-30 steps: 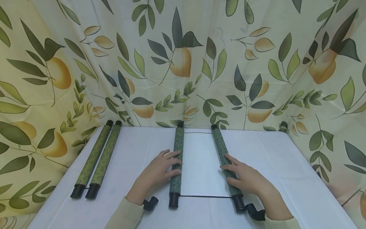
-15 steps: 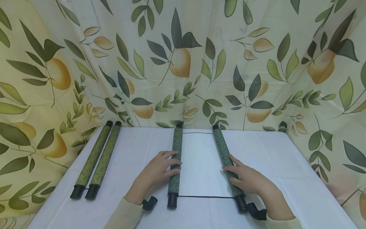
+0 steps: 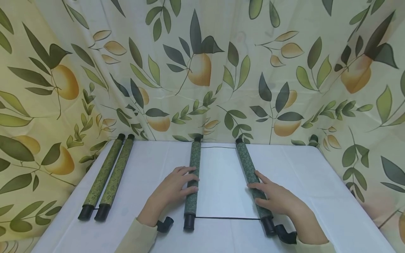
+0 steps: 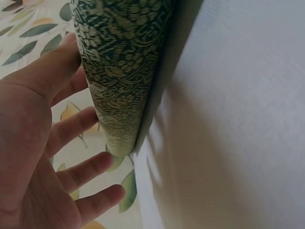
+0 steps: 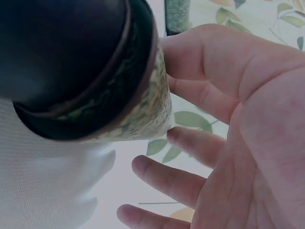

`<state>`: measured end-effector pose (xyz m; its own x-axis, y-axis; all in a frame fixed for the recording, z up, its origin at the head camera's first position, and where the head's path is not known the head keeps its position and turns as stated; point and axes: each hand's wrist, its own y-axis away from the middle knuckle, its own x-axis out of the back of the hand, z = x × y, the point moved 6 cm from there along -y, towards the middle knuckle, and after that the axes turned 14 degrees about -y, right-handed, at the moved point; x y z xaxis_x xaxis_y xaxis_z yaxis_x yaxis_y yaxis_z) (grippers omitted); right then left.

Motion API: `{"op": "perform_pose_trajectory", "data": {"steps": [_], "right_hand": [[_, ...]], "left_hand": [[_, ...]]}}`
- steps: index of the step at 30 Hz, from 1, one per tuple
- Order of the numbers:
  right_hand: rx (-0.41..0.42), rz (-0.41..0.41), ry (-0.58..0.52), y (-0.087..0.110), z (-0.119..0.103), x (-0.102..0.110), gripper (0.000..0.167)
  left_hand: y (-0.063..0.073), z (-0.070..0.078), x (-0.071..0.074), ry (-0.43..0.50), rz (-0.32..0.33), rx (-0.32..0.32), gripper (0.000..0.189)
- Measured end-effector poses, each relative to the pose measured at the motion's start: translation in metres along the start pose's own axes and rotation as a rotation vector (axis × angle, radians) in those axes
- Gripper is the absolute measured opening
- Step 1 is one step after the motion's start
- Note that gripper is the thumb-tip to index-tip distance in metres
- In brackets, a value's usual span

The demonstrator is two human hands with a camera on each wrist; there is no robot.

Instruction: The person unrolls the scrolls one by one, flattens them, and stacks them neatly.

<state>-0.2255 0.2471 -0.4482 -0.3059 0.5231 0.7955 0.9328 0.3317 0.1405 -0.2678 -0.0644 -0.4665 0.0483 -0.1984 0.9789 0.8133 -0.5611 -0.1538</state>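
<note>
A partly unrolled hanging scroll lies on the white table, with its left roll (image 3: 191,203) and right roll (image 3: 244,156) apart and white paper (image 3: 221,182) between them. Green patterned cloth covers both rolls, and black knobs cap the ends. My left hand (image 3: 172,186) rests its fingertips and thumb on the left roll from the outer side. From the right, my right hand (image 3: 280,198) touches the right roll the same way. In the wrist views, the left hand (image 4: 52,138) and right hand (image 5: 228,133) have spread, loosely straight fingers against the cloth.
Another green scroll (image 3: 115,179), its two rolls nearly side by side, lies on the table's left part. A leaf-and-fruit patterned curtain (image 3: 234,66) stands behind the table (image 3: 316,175) and along its sides. Black wrist devices (image 3: 286,234) sit below the hands.
The two rolls have moved slightly farther apart, the left one leftward and the right one rightward, with more white paper showing. Both hands have shifted with them.
</note>
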Motion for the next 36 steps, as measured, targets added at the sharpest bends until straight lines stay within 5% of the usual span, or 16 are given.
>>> {"op": "perform_pose_trajectory", "data": {"steps": [36], "right_hand": [[-0.052, -0.048, -0.031, 0.004, 0.013, 0.005, 0.055]], "left_hand": [[0.002, -0.007, 0.008, 0.024, -0.002, 0.038, 0.029]]}}
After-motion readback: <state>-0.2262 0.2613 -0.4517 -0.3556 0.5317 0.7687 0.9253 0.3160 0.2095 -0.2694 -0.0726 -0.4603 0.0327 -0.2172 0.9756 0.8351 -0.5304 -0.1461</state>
